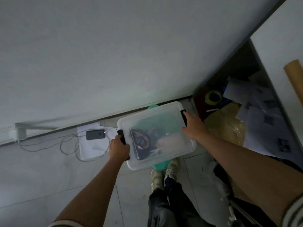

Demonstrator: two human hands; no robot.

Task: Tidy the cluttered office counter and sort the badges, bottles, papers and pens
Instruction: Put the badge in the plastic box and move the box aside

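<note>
Clear box [157, 118] between hands — L hand [118, 149] grips its black clip [121, 136], R hand [195, 126] holds other end (dark stuff inside).

Clear box [157, 115] (black latches [121, 136]), yellow tape roll [213, 97], striped sleeves [295, 213]

Plain pale grey wall [114, 46] fills the field above the dark skirting strip [65, 128], which runs diagonally, rising to the right. Below the skirting strip lies a floor [49, 177] of large grey tiles with thin grout lines. A white cable duct [19, 131] sits against the skirting strip near its left end. At its right end stands an open cabinet [237, 66] with a white side panel [278, 38] and a dim interior. Lighting is dull, cool and even.
</note>
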